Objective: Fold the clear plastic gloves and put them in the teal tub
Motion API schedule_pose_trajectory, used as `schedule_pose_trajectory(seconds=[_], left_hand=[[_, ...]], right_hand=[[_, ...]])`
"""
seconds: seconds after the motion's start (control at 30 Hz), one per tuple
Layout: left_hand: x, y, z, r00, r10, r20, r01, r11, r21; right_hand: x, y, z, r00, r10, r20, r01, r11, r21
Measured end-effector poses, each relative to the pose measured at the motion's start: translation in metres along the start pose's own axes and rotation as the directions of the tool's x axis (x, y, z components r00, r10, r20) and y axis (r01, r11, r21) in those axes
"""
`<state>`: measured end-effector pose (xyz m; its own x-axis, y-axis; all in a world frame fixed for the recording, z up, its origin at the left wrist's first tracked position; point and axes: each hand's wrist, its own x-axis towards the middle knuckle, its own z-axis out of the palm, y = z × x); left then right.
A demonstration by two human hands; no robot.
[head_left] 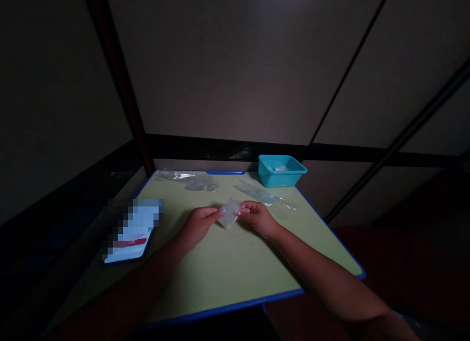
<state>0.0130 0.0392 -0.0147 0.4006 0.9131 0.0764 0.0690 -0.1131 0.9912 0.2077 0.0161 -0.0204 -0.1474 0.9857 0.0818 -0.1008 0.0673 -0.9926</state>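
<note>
While my left hand (203, 217) and right hand (259, 217) pinch a plastic square (229, 215), the basket (279, 180) holds something pale (282, 168); loose wrappers (201, 184) seem left to do

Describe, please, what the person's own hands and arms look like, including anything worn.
The left hand and right hand wear no gloves, and I see no watch or bracelet. The left forearm and right forearm are bare. A dim, pale patch at the lower right may be a sleeve edge; the left elbow is lost in shadow.
</note>
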Motion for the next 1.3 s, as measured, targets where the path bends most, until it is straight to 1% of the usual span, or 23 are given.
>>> schedule_pose_trajectory(seconds=[0.07, 0.17, 0.27, 0.37, 0.43, 0.5, 0.6, 0.63, 0.67, 0.7, 0.8, 0.87, 0.97, 1.03, 1.1, 1.2, 1.3], left_hand=[[0.001, -0.002, 0.0, 1.0, -0.005, 0.015, 0.005, 1.0, 0.011], [0.002, -0.005, -0.003, 1.0, -0.02, -0.019, 0.02, 1.0, -0.006], [0.002, -0.006, -0.008, 1.0, -0.013, -0.027, 0.014, 1.0, 0.018], [0.001, -0.004, -0.011, 0.999, 0.005, -0.05, 0.001, 0.993, 0.121], [0.001, -0.003, -0.012, 0.998, 0.032, -0.059, -0.02, 0.98, 0.198], [0.001, -0.001, -0.012, 0.996, 0.06, -0.059, -0.043, 0.965, 0.259], [0.001, 0.002, -0.01, 0.995, 0.084, -0.051, -0.064, 0.949, 0.31], [0.001, 0.003, -0.01, 0.995, 0.089, -0.046, -0.069, 0.944, 0.322], [0.001, 0.004, -0.01, 0.995, 0.093, -0.042, -0.074, 0.94, 0.334], [0.001, 0.004, -0.01, 0.995, 0.097, -0.038, -0.078, 0.934, 0.347], [0.002, 0.002, -0.012, 0.995, 0.099, -0.029, -0.08, 0.923, 0.377], [0.002, -0.001, -0.013, 0.995, 0.1, -0.027, -0.083, 0.923, 0.377], [0.002, -0.005, -0.013, 0.995, 0.096, -0.027, -0.08, 0.931, 0.355], [0.002, -0.006, -0.012, 0.995, 0.09, -0.032, -0.074, 0.941, 0.329], [0.001, -0.005, -0.011, 0.996, 0.087, -0.033, -0.072, 0.944, 0.321], [0.0, -0.004, -0.01, 0.996, 0.089, -0.027, -0.073, 0.928, 0.367], [0.001, -0.007, -0.01, 0.996, 0.083, -0.021, -0.068, 0.913, 0.403]], right_hand=[[0.001, -0.001, -0.001, 1.0, -0.002, -0.009, 0.002, 1.0, -0.02], [0.003, -0.008, -0.006, 0.998, -0.026, -0.053, 0.024, 0.999, -0.037], [0.003, -0.026, -0.017, 0.987, -0.086, -0.135, 0.075, 0.993, -0.086], [0.002, -0.051, -0.032, 0.964, -0.157, -0.214, 0.132, 0.983, -0.126], [0.002, -0.07, -0.045, 0.948, -0.183, -0.26, 0.15, 0.978, -0.142], [0.005, -0.088, -0.062, 0.917, -0.241, -0.317, 0.187, 0.964, -0.191], [0.019, -0.115, -0.099, 0.84, -0.357, -0.409, 0.243, 0.921, -0.304], [0.027, -0.123, -0.113, 0.806, -0.388, -0.447, 0.236, 0.903, -0.358], [0.035, -0.13, -0.128, 0.784, -0.39, -0.483, 0.183, 0.889, -0.42], [0.045, -0.137, -0.142, 0.767, -0.364, -0.528, 0.087, 0.875, -0.477], [0.075, -0.148, -0.176, 0.776, -0.29, -0.561, -0.054, 0.855, -0.515], [0.092, -0.148, -0.191, 0.792, -0.222, -0.568, -0.159, 0.824, -0.544], [0.11, -0.143, -0.205, 0.824, -0.098, -0.558, -0.324, 0.726, -0.606], [0.117, -0.14, -0.213, 0.836, -0.005, -0.549, -0.425, 0.626, -0.653], [0.122, -0.139, -0.221, 0.837, 0.09, -0.539, -0.505, 0.508, -0.698], [0.127, -0.139, -0.232, 0.829, 0.212, -0.517, -0.559, 0.319, -0.765], [0.134, -0.138, -0.24, 0.818, 0.275, -0.505, -0.553, 0.141, -0.821]])
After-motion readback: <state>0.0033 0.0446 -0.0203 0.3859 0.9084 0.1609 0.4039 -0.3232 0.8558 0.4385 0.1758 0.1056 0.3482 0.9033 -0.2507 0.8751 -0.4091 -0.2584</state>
